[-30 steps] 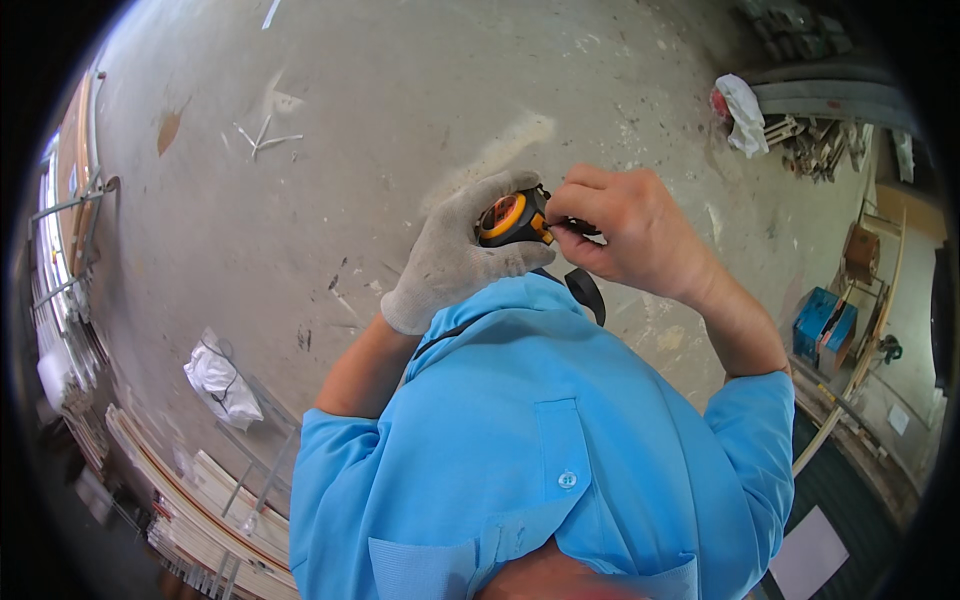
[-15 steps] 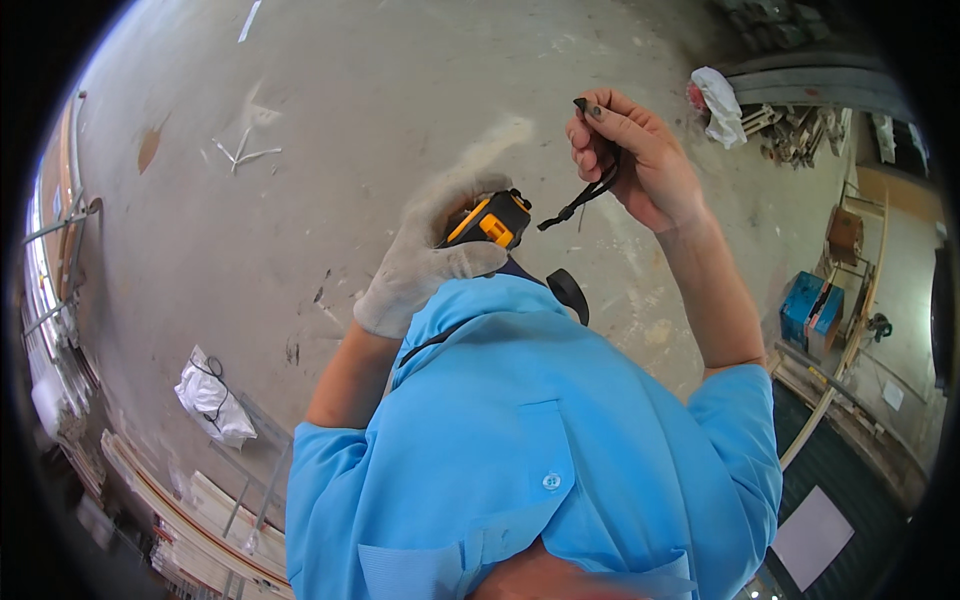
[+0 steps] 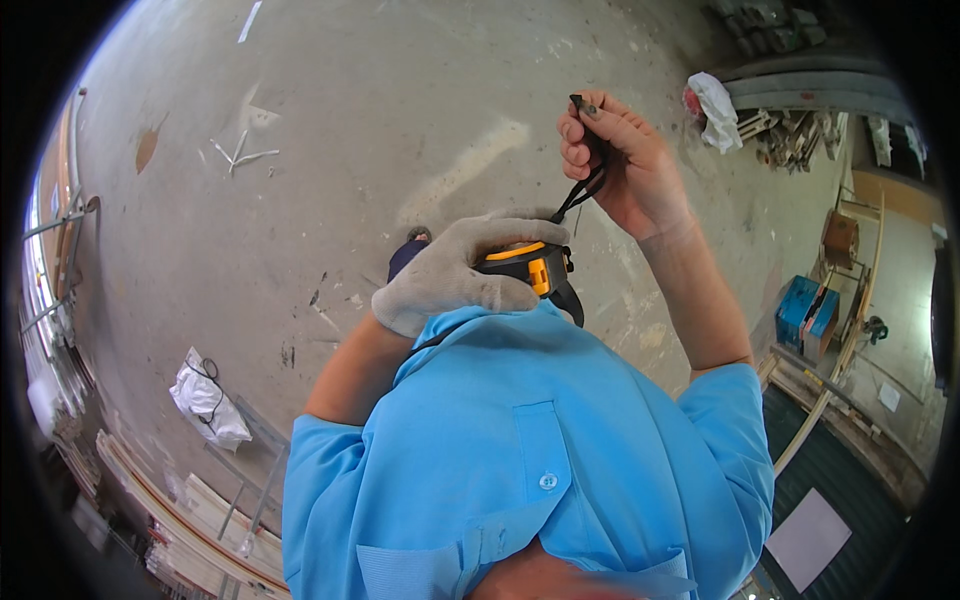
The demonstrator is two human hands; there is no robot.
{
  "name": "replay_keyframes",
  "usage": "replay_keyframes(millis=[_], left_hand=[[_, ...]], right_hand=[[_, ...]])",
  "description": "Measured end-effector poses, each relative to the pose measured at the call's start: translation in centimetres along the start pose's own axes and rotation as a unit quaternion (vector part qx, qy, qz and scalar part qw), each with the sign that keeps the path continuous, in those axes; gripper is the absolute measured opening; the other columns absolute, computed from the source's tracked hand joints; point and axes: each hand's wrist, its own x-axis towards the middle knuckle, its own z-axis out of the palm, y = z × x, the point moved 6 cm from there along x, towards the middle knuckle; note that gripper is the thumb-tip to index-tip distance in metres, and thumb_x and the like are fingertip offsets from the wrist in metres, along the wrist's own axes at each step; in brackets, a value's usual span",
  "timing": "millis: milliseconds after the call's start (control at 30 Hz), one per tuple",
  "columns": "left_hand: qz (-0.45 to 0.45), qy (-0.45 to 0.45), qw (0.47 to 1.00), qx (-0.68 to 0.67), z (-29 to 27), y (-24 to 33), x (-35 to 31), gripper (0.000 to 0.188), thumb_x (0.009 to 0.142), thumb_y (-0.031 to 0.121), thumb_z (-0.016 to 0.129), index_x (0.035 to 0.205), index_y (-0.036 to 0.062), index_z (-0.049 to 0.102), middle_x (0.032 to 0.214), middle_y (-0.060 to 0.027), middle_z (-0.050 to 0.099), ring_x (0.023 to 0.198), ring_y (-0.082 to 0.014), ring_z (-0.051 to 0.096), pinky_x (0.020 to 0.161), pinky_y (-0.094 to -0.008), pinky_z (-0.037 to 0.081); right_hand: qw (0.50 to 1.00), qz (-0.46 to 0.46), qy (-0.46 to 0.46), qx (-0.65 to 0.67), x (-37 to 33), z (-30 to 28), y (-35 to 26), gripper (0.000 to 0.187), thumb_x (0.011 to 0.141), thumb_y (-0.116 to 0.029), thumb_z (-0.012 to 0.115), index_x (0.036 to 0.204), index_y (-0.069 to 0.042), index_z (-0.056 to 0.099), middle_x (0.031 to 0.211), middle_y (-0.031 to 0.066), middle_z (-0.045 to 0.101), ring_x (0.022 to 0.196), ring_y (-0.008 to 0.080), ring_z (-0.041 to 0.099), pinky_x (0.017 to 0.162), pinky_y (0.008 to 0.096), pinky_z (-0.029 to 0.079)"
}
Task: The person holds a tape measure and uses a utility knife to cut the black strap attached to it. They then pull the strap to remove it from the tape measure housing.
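Observation:
A pale grey work glove covers my left hand [image 3: 455,268], which is wrapped round a black and yellow tape measure [image 3: 532,266] in front of the blue shirt. My bare right hand [image 3: 635,165] is raised farther out and to the right. Its thumb and fingertips pinch the end of a black cord strap [image 3: 580,192]. The strap hangs in a narrow loop from those fingers down to the gloved fingertips beside the tape measure. Where it joins the tape measure is partly hidden. A dark mark shows on the right thumbnail.
Grey concrete floor [image 3: 350,110] stretches ahead. A white bag [image 3: 208,400] with a black cable lies at left, near long stacked boards [image 3: 185,515]. A blue box [image 3: 806,310] and a wooden frame stand at right. Scrap wood [image 3: 795,140] and a white sack [image 3: 716,112] lie far right.
My left hand has moved right with the tape measure, which has turned flatter and sits closer to the strap. The right hand has shifted slightly left, still pinching the strap. A shoe now shows.

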Motion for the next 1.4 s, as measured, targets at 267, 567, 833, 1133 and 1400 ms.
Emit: replay_keyframes(millis=[267, 567, 833, 1133, 1400], left_hand=[[-0.005, 0.011, 0.996, 0.089, 0.3, -1.0, -0.4, 0.082, 0.068, 0.053, 0.089, 0.13, 0.0027, 0.069, 0.122, -0.0157, 0.066, 0.12, -0.0325, 0.062, 0.108, -0.0421, 0.044], [-0.014, 0.023, 0.997, 0.079, 0.4, -1.1, -0.9, 0.081, 0.071, 0.048, 0.088, 0.135, 0.0041, 0.066, 0.125, -0.0138, 0.064, 0.116, -0.0297, 0.063, 0.105, -0.0415, 0.047], [0.023, 0.174, 0.979, -0.1, -1.4, -0.3, -2.7, 0.082, 0.078, 0.031, 0.091, 0.148, 0.0054, 0.057, 0.13, -0.014, 0.064, 0.123, -0.0255, 0.062, 0.108, -0.0364, 0.049], [0.116, 0.18, 0.972, 0.1, -2.2, 0.1, -2.7, 0.091, 0.075, 0.041, 0.092, 0.148, 0.0028, 0.055, 0.14, -0.0209, 0.058, 0.132, -0.0345, 0.058, 0.115, -0.0433, 0.042], [0.128, 0.2, 0.948, 0.209, -2.1, 1.1, -3.4, 0.086, 0.075, 0.035, 0.091, 0.147, 0.0032, 0.056, 0.136, -0.0215, 0.061, 0.128, -0.036, 0.061, 0.111, -0.0442, 0.047]], right_hand=[[0.999, -0.021, 0.029, -0.027, -0.7, 0.4, 0.3, 0.015, 0.106, -0.015, 0.055, 0.111, -0.003, 0.063, 0.093, 0.0041, 0.064, 0.076, 0.0104, 0.059, 0.07, 0.0283, 0.049], [0.999, -0.022, -0.042, -0.012, -1.0, 1.1, 0.2, 0.014, 0.103, -0.014, 0.061, 0.104, -0.002, 0.068, 0.088, 0.002, 0.067, 0.076, 0.01, 0.06, 0.07, 0.0277, 0.05], [0.826, -0.108, -0.091, -0.546, -4.7, 4.7, -1.5, 0.015, 0.091, -0.004, 0.072, 0.105, -0.003, 0.072, 0.09, 0.0051, 0.07, 0.079, 0.0149, 0.066, 0.07, 0.0281, 0.053], [0.734, -0.193, -0.115, -0.641, -4.7, 7.1, -0.7, 0.013, 0.082, -0.001, 0.074, 0.095, -0.004, 0.072, 0.083, 0.0076, 0.069, 0.066, 0.0183, 0.062, 0.059, 0.0318, 0.047], [0.691, -0.182, -0.121, -0.689, -4.2, 7.4, 0.0, 0.012, 0.08, -0.001, 0.076, 0.092, -0.004, 0.072, 0.084, 0.009, 0.071, 0.072, 0.0229, 0.069, 0.063, 0.0342, 0.053]])
